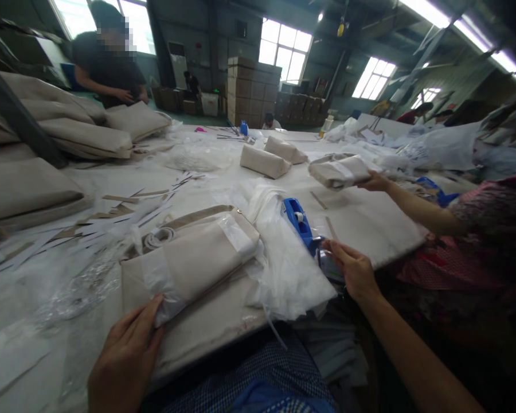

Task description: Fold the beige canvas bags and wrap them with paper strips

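Observation:
A beige folded bag (198, 252) with clear plastic strips around it lies on the table in front of me, its strap and a coiled white cord along the far edge. My left hand (131, 350) rests on the bag's near left corner, fingers together on the plastic strip. To the right, my right hand (352, 269) is closed at the near end of a blue tape dispenser (298, 221), its fingertips pinched by the tape roll; whether tape is between them is too small to tell. A pile of thin white plastic bags (284, 269) lies between the bag and the dispenser.
Paper strips (120, 215) and clear plastic litter the left side. Large beige bundles (81, 126) are stacked at the back left. Two wrapped bundles (264, 160) lie mid-table. At the right a co-worker's hand (376, 181) holds another bundle (339, 171). A person stands beyond the left stack.

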The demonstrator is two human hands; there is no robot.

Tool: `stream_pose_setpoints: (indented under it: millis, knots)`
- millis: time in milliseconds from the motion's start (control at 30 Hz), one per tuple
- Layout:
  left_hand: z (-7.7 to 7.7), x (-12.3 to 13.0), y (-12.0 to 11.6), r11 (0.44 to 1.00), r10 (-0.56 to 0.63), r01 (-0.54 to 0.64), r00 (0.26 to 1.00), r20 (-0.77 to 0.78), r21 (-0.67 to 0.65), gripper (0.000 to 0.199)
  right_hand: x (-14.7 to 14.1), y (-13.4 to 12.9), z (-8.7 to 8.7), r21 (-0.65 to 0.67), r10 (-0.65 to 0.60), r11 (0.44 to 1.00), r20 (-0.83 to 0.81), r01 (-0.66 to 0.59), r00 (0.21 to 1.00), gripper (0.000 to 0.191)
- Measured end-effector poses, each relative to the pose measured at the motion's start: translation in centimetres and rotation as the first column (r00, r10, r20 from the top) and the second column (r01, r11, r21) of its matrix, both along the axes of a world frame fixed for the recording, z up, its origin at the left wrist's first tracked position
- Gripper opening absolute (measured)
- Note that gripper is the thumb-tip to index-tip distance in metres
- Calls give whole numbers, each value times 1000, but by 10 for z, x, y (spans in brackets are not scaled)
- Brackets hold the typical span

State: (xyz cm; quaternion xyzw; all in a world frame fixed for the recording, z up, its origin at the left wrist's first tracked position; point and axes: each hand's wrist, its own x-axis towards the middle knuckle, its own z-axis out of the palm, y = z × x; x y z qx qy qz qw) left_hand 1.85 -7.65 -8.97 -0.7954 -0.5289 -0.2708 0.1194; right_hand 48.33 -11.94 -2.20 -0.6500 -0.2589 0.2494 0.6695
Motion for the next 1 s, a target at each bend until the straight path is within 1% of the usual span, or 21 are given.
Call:
stream_pose_setpoints:
  millis: [67, 133, 233, 300, 333, 367, 400, 433, 500, 567, 600, 667, 700, 733, 767, 833, 900, 933, 1000]
  knots:
    - [0, 1, 0, 1000, 6, -6, 1000, -4, -5, 46, 0, -10, -8, -49, 32, 998, -103, -37, 994, 37]
    - [0, 1, 0, 1000, 9, -9, 1000, -13, -10, 46, 1, -14, -17, -82, 39, 995, -165, -53, 986, 37]
    - [1, 0, 1, 1000, 4, -4, 1000, -21, 2, 47, 8, -11, -28, -134, 40, 989, -161, -62, 986, 39]
    - [1, 0, 1, 1000, -13, 13, 1000, -18, 18, 47, 13, -5, -33, -185, 48, 980, -100, -66, 994, 42]
    - [2, -1, 1, 1000, -18, 19, 1000, -15, 23, 46, 16, -2, -34, -212, 52, 976, -37, -58, 998, 44]
    - [2, -1, 0, 1000, -19, 20, 1000, -12, 22, 46, 19, 1, -36, -243, 60, 969, 69, -41, 996, 45]
    - [3, -1, 0, 1000, -17, 17, 1000, -10, 17, 46, 22, 3, -37, -275, 73, 961, 205, -14, 976, 45]
    - [3, -1, 0, 1000, -12, 12, 1000, -9, 12, 46, 25, 3, -37, -299, 89, 954, 345, 20, 934, 43]
    - [5, 0, -1, 1000, -7, 7, 1000, -7, 5, 46, 32, 0, -36, -318, 117, 945, 558, 81, 821, 36]
    - [6, 1, -1, 1000, -19, 19, 1000, 0, 7, 46, 39, -8, -31, -292, 143, 950, 724, 113, 675, 27]
    - [6, 2, -1, 1000, -24, 24, 1000, 7, 8, 46, 43, -13, -26, -267, 156, 957, 802, 113, 576, 23]
    - [5, 2, -1, 999, -31, 31, 999, 29, 12, 45, 47, -25, -11, -231, 193, 969, 933, 92, 303, 21]
    - [3, 2, -1, 999, -30, 30, 999, 42, 15, 45, 48, -29, 0, -228, 214, 971, 961, 69, 176, 22]
    - [2, 2, 0, 1000, -25, 24, 998, 56, 17, 45, 47, -32, 12, -238, 234, 971, 969, 37, 85, 24]
    - [0, 1, 1, 1000, -16, 15, 998, 66, 16, 44, 44, -34, 25, -253, 253, 967, 967, -3, 16, 25]
    - [-5, -1, 2, 1000, -3, 2, 997, 72, 14, 44, 29, -32, 51, -287, 278, 951, 957, -115, -81, 27]
    - [-8, -2, 2, 1000, -5, 4, 998, 63, 15, 45, 5, -22, 72, -314, 286, 912, 948, -265, -140, 25]
    - [-7, -2, 1, 1000, -6, 6, 998, 62, 9, 45, -12, -14, 79, -328, 292, 881, 944, -341, -154, 24]
    - [-5, 0, -2, 1000, 5, -3, 996, 86, -22, 45, -50, 5, 86, -361, 323, 798, 932, -483, -163, 19]
